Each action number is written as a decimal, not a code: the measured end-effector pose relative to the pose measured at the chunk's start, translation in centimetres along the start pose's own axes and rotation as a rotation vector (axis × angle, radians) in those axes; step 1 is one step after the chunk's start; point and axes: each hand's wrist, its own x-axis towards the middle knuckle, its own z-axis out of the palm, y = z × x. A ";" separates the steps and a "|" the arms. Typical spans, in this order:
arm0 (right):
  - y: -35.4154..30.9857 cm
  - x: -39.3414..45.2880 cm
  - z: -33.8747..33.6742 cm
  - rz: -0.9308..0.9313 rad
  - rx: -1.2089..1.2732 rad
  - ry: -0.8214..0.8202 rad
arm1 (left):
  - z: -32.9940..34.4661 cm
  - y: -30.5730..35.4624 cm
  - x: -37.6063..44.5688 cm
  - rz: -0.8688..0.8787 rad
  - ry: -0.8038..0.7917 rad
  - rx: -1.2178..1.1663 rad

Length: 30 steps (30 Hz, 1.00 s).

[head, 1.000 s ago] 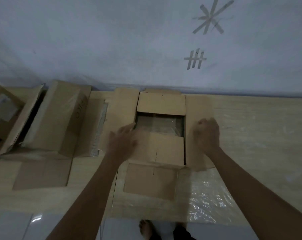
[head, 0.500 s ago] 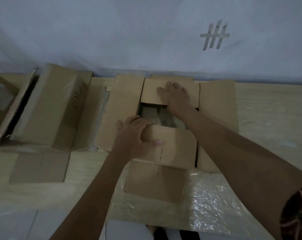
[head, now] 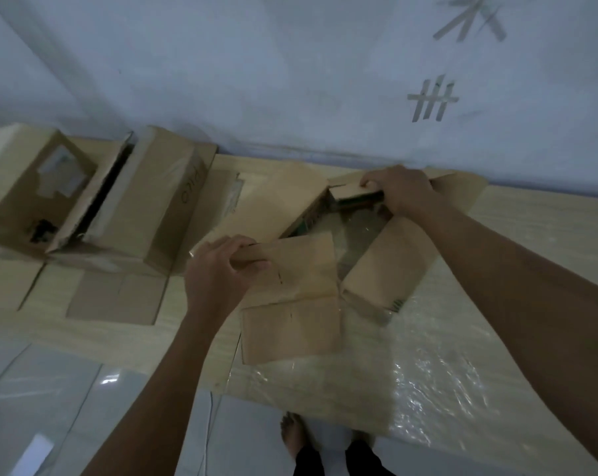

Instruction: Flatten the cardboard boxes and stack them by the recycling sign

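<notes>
Nearest to the person, a bare foot (head: 292, 436) stands on the pale tiled floor (head: 43, 389), and beyond it a wood-patterned mat (head: 194, 338) lies along the wall, partly covered by a shiny clear plastic sheet (head: 438, 383). On this mat, in front of the person, is the cardboard box (head: 297, 293) that is being worked on; its walls lean out of square and its flaps are spread outward, one near flap lying flat on the mat toward the person. The left hand (head: 218, 273) holds the near wall of this box at its upper left corner, the fingers curled over the edge and the thumb pressing on the face. Through the open middle of the box one can see the plastic-covered mat. Farther away, the right hand (head: 405, 192) grips the far flap of the same box, its fingers wrapped over the edge close to the wall. To the left, well apart from the hands, two other boxes (head: 146, 214) stand side by side and are not flattened; the one at the far left has a torn opening in its side, and their flaps lie on the mat in front of them. Behind everything rises the white wall (head: 256, 80), which carries grey tape marks (head: 432, 102) at the upper right.
</notes>
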 end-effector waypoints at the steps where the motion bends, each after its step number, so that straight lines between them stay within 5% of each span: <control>1: 0.5 -0.7 -0.2 0.023 -0.008 -0.016 | -0.2 0.1 0.0 -0.055 0.006 0.023; 14: 5.2 -9.2 2.7 0.233 0.190 -0.088 | -0.6 1.4 0.1 -0.441 -0.094 0.104; 18: 3.9 -13.1 5.6 0.408 0.159 0.248 | -0.7 0.6 1.0 -0.435 -0.345 0.229; 21: 1.3 -15.2 7.8 0.650 0.547 0.589 | -1.1 0.7 1.7 -0.441 -0.444 0.254; 24: -1.4 -15.6 7.6 1.038 0.947 0.834 | -1.3 1.2 1.7 -0.427 -0.337 0.289; 27: -2.8 -15.0 7.6 1.427 1.416 0.538 | -1.0 1.7 1.4 -0.334 -0.216 0.414; 30: -4.5 -14.8 8.8 1.215 1.877 0.263 | -1.4 2.1 1.6 -0.213 -0.228 0.472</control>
